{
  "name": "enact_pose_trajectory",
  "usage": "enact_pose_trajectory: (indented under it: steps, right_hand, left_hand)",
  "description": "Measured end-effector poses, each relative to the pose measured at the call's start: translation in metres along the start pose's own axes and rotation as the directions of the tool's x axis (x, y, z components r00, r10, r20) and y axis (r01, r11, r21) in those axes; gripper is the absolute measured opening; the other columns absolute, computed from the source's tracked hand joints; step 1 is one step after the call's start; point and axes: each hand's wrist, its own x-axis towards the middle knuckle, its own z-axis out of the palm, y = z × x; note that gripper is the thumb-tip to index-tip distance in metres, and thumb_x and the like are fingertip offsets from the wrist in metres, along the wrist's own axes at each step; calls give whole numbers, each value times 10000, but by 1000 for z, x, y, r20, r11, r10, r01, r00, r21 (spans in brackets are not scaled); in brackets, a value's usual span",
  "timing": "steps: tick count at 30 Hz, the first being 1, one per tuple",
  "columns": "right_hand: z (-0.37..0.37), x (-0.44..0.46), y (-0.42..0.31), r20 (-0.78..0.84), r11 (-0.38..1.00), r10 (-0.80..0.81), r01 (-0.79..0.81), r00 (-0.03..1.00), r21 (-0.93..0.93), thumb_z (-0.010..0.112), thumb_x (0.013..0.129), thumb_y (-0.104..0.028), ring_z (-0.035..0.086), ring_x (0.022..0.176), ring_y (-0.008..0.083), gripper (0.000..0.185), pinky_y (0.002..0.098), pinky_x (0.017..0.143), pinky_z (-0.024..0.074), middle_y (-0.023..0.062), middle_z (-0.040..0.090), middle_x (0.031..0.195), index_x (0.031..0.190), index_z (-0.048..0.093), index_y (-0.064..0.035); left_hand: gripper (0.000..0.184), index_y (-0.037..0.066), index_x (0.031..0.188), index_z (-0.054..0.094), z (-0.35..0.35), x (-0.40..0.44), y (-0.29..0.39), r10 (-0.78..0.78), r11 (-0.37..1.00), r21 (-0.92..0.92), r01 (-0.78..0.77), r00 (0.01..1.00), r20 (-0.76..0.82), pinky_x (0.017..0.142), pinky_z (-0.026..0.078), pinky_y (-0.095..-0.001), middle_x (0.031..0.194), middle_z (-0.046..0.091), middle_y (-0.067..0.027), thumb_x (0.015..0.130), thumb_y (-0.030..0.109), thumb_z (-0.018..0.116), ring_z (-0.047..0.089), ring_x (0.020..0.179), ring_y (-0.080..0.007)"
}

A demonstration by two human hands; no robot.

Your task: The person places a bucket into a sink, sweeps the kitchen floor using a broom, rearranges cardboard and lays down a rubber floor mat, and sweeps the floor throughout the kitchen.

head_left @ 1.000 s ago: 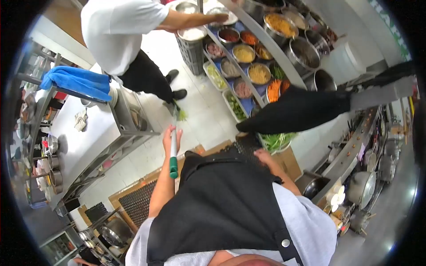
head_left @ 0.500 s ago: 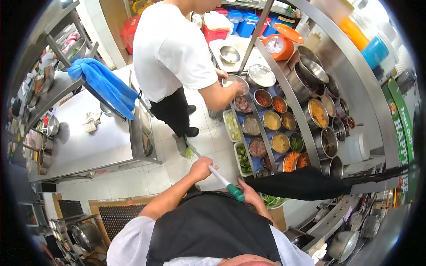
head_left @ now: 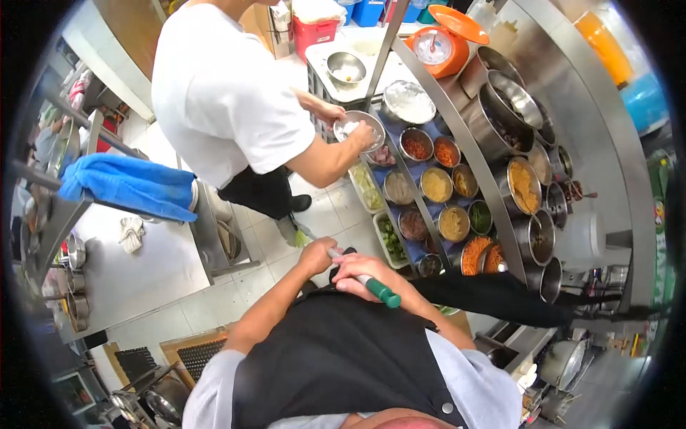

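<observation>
A broom [head_left: 371, 284] slants across the front of my body, with a white pole and a green end cap toward me. Its lower end [head_left: 293, 232] is a grey, blurred shape on the floor by the other person's shoe, with a pale green scrap beside it. My left hand [head_left: 315, 257] is closed round the pole farther down. Nearer the green cap, my right hand [head_left: 362, 272] is wrapped over the pole, just in front of my black apron [head_left: 336, 350].
A person in a white shirt [head_left: 221, 93] stands ahead, both hands at a metal bowl [head_left: 359, 133]. To the right is a counter with several ingredient pots [head_left: 436, 184] under metal rails. A steel table [head_left: 143, 268] and a blue towel [head_left: 128, 186] are at left.
My right hand has moved from beside the green end onto the pole and closed round it. The view has shifted, and the other person's bowl appears farther left.
</observation>
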Motion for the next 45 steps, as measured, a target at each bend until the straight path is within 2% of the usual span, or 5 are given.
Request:
enact_pose_trajectory:
  steps: [6, 21, 22, 34, 45]
  right_hand:
    - [-7, 77, 27, 264, 971, -166, 112, 950, 210, 777, 926, -200, 702, 916, 348, 263, 457, 842, 552, 132, 688, 815, 767, 640, -42]
    - [7, 72, 50, -20, 986, 145, -143, 989, 81, 703, 954, -113, 679, 749, 121, 118, 299, 681, 561, 116, 768, 988, 899, 734, -13]
    - [12, 64, 62, -62, 961, 192, -175, 979, 214, 655, 982, -145, 683, 744, 132, 173, 295, 687, 570, 129, 769, 1003, 917, 731, -3]
    - [51, 20, 51, -267, 924, 236, -131, 934, 359, 612, 993, -165, 677, 757, 140, 247, 337, 732, 625, 145, 771, 1002, 933, 697, 59]
    - [68, -61, 72, -129, 973, 71, -40, 989, 228, 581, 1009, -93, 702, 848, 192, 185, 350, 756, 643, 227, 734, 1105, 960, 669, 63]
  left_hand:
    - [518, 82, 1306, 642, 13, -10, -57, -214, 976, -54, 211, 879, -427, 1120, 453, -447, 1462, 581, -256, 837, 258, 777, 551, 1368, -410]
    - [361, 60, 1195, 751, 177, -381, -208, -744, 657, 312, 686, 656, 125, 1014, 502, -507, 1218, 720, -236, 988, 244, 519, 670, 1158, -410]
    - [379, 55, 1219, 734, 213, -402, -238, -762, 647, -82, 758, 645, -52, 999, 504, -514, 1220, 711, -247, 1013, 270, 500, 660, 1163, -421]
    - [470, 10, 1357, 622, 178, -418, -97, -961, 57, -889, 455, 265, 74, 831, 533, -347, 1230, 715, -133, 1011, 326, 666, 684, 983, -217]
    - [370, 8, 1150, 730, 440, -584, 24, -974, 25, -630, 777, 161, 161, 715, 506, -326, 978, 739, -95, 987, 332, 661, 649, 816, -160]
